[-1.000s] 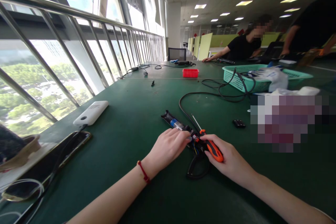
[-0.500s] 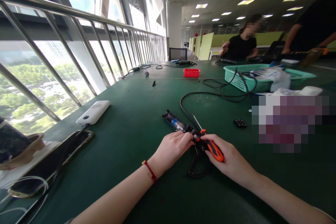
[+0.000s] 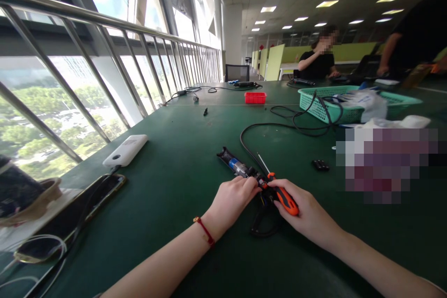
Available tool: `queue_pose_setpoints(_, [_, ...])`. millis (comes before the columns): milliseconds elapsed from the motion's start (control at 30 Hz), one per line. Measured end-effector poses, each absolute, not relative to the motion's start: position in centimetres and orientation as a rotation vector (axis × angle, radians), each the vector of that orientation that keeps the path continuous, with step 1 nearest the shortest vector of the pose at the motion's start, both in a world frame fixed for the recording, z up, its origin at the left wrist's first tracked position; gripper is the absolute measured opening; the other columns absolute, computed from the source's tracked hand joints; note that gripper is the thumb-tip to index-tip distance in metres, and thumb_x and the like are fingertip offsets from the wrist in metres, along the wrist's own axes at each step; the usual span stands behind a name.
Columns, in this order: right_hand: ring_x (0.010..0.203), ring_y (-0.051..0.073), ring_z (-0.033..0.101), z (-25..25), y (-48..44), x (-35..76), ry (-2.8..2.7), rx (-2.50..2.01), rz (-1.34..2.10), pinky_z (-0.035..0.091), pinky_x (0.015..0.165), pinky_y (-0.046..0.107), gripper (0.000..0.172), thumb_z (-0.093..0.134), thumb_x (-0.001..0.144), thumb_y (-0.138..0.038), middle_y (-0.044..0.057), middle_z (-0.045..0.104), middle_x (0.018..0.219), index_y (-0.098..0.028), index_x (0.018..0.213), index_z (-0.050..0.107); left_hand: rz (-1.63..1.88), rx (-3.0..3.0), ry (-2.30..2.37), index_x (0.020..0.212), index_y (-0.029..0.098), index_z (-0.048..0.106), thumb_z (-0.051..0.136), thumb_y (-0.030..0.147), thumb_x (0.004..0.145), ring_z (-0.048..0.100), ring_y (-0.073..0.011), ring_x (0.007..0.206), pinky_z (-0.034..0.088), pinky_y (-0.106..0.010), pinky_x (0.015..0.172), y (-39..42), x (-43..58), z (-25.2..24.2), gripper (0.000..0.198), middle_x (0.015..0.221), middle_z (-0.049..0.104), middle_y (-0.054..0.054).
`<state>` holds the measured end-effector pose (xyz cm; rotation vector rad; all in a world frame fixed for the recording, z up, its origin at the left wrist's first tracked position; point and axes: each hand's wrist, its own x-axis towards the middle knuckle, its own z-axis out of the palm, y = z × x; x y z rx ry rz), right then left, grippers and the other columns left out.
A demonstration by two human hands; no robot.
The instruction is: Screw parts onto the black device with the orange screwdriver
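A black corded power tool (image 3: 238,167) lies on the green table, its housing open along the top so that a blue-and-silver motor part, wires and a red part show. My left hand (image 3: 235,198) is closed on its middle, fingers pinched at the inner parts, which they partly cover. An orange-and-black screwdriver (image 3: 287,200) rests in my right hand (image 3: 307,209), with its metal shaft pointing up and away from me. The right fingertips are also against the tool's rear end. Below the hands shows a black loop-shaped handle part (image 3: 261,230).
A black cable (image 3: 258,124) runs from the tool toward a green basket (image 3: 314,107) holding bags. Small black blocks (image 3: 320,164) lie at right, a red tray (image 3: 254,98) farther off. Left are a white power bank (image 3: 125,150) and a phone (image 3: 70,219). A person (image 3: 316,63) sits beyond.
My left wrist has shifted slightly to the right, while both hands keep their holds. At the back, the seated person's hand has risen toward the head.
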<state>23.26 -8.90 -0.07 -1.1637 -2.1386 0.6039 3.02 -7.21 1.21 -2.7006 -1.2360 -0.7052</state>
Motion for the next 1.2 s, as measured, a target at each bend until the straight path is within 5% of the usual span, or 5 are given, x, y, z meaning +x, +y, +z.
queue_pose_setpoints(500, [0.091,0.017,0.062,0.0,-8.9,23.5,-2.156,-1.164,0.61,0.05,0.084,0.033,0.031,0.048,0.083,-0.022,0.004,0.062,0.105,-0.025,0.114,0.047,-0.499,-2.68,-1.105,0.093,0.015,0.05,0.04,0.01,0.09,0.056,-0.0172,0.079,0.05,-0.026,0.059,-8.5,2.8,2.2,0.011,0.086,0.059,-0.005])
queue_pose_setpoints(900, [0.092,0.017,0.062,0.1,-9.0,23.2,-2.132,-1.145,0.562,0.049,0.084,0.031,0.03,0.049,0.082,-0.021,0.004,0.062,0.105,-0.024,0.112,0.049,-0.653,-2.413,-0.9,0.1,0.017,0.058,0.045,0.015,0.09,0.054,-0.0152,0.078,0.043,-0.027,0.063,-7.5,2.4,1.5,0.016,0.087,0.058,-0.003])
queue_pose_setpoints(1067, [0.096,0.018,0.061,0.6,-9.2,23.4,-2.068,-1.127,0.479,0.049,0.084,0.032,0.029,0.048,0.085,-0.025,0.006,0.061,0.107,-0.024,0.114,0.047,-0.479,-2.473,-0.937,0.111,0.016,0.055,0.041,0.013,0.091,0.054,-0.0156,0.077,0.044,-0.028,0.065,-7.5,2.7,1.5,0.025,0.085,0.057,-0.004])
queue_pose_setpoints(1200, [0.079,0.016,0.061,1.4,-9.7,23.8,-1.979,-0.968,0.241,0.05,0.069,0.028,0.023,0.046,0.086,-0.026,0.004,0.062,0.088,-0.022,0.107,0.052,-0.324,-2.582,-1.077,0.132,0.017,0.038,0.041,0.011,0.088,0.054,-0.0174,0.085,0.046,-0.031,0.075,-7.6,3.0,1.3,0.044,0.095,0.056,-0.006])
